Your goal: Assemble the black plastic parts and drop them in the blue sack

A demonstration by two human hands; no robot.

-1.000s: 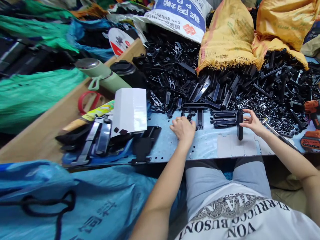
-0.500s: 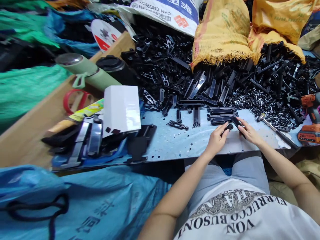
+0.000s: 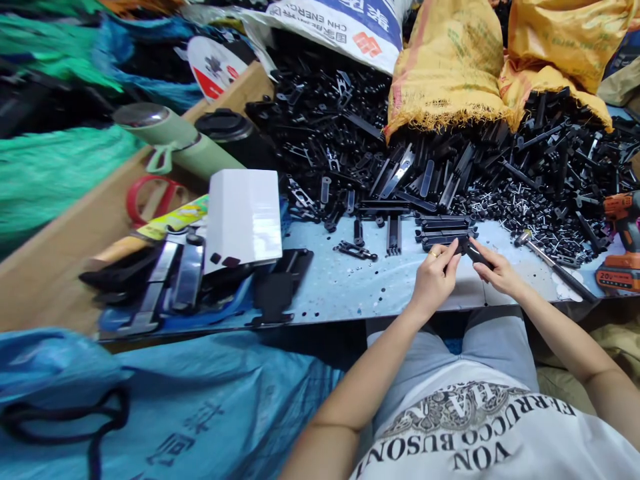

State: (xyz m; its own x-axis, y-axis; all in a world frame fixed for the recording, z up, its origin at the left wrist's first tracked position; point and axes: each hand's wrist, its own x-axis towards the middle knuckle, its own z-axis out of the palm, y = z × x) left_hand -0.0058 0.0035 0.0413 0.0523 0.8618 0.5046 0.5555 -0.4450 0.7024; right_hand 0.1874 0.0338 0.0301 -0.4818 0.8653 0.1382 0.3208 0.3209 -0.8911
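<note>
Fingers on black part, "CHN ENERGY" on white sack beyond

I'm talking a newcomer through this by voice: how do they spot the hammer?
At the right end of the light-blue tabletop stands an orange drill. Between it and the right hand lies the hammer, slanting. Its metal head and long black handle set it apart from the small loose parts heaped behind it.

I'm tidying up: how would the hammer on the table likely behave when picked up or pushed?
The hammer looks stiff, its shaft running straight. Its shiny head probably makes it front-heavy, apt to dip there if lifted by the dark grip. Pushed, it might pivot rather than roll, since the head looks wider than the shaft.
</note>
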